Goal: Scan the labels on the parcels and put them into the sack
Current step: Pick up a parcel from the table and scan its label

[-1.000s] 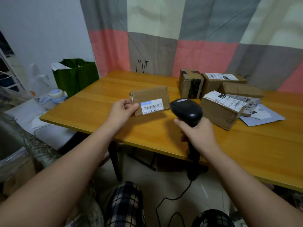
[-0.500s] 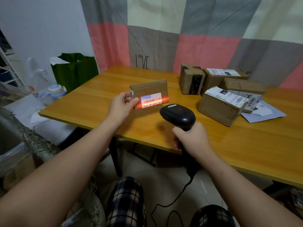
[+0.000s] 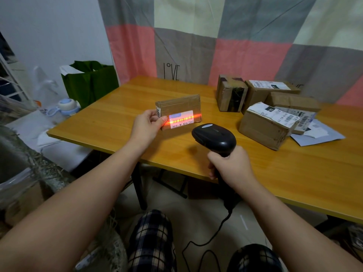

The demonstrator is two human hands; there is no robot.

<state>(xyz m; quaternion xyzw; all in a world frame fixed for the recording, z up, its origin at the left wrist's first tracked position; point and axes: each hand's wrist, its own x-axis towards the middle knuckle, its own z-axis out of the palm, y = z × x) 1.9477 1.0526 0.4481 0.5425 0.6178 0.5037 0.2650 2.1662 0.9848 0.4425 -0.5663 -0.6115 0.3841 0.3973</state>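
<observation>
My left hand (image 3: 146,125) pinches the left end of a small flat cardboard parcel (image 3: 179,105), held upright over the wooden table (image 3: 294,173). A red scan line crosses the white label (image 3: 181,120) on the parcel's front. My right hand (image 3: 230,166) grips the handle of a black barcode scanner (image 3: 214,137), whose head points at the label from the right. Several more cardboard parcels (image 3: 265,122) lie at the table's right back. The sack's woven edge (image 3: 39,169) shows at the lower left, mostly out of view.
A green bag (image 3: 92,83) stands beyond the table's left corner, with a pale blue bottle (image 3: 65,107) on a white surface beside it. A blue-grey envelope (image 3: 318,134) lies right of the parcels. The scanner cable (image 3: 208,240) hangs to the floor between my knees.
The scanner dropped lower and back from the parcel, and its red line came on across the label. The parcel stays in my left hand.
</observation>
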